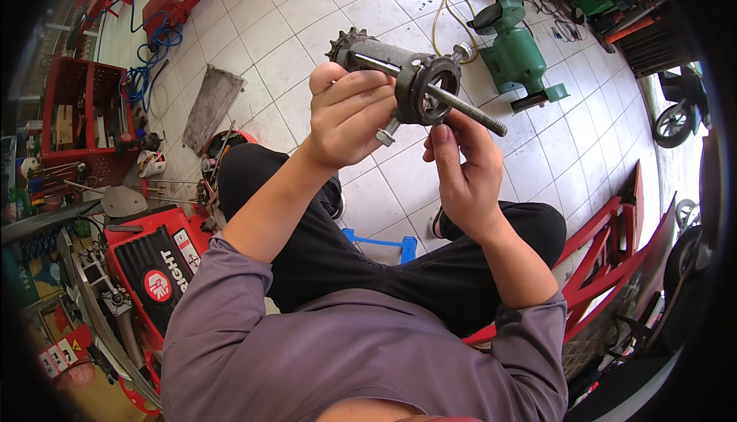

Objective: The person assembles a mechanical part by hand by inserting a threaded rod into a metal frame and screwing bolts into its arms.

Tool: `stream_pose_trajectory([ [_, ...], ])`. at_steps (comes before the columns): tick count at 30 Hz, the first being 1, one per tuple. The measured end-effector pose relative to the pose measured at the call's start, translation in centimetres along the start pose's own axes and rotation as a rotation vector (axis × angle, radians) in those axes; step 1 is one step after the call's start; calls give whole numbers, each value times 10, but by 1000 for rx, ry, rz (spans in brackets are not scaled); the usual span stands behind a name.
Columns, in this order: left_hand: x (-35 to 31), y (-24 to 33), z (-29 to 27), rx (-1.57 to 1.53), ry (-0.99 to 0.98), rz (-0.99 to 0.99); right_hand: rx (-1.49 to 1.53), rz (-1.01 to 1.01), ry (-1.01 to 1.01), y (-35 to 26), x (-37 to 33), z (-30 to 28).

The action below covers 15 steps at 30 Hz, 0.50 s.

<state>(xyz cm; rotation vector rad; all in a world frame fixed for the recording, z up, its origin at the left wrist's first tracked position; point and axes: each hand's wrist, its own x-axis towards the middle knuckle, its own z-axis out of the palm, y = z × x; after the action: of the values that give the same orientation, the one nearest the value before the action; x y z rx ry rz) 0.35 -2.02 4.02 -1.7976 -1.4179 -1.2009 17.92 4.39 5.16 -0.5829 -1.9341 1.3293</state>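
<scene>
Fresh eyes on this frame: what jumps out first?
Centre top: the left hand holds up a dark metal hub assembly with a sprocket at its far end, and the right hand fingers the long threaded rod running through it. Behind it on the tiled floor sits a green bench grinder; a red tool cart stands far left.

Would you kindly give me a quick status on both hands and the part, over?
Left hand gripping dark cylindrical sprocket assembly. Right hand fingertips on its flange, beside the long threaded rod. Held up above the lap; nothing blocking.
</scene>
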Motion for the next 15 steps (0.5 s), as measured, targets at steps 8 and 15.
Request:
stream_pose_trajectory([
  [8,3,6,8,-21,25,-122,441,51,-88,-5,-1,2],
  [15,5,13,5,-121,42,-167,560,65,-135,-10,-1,4],
])
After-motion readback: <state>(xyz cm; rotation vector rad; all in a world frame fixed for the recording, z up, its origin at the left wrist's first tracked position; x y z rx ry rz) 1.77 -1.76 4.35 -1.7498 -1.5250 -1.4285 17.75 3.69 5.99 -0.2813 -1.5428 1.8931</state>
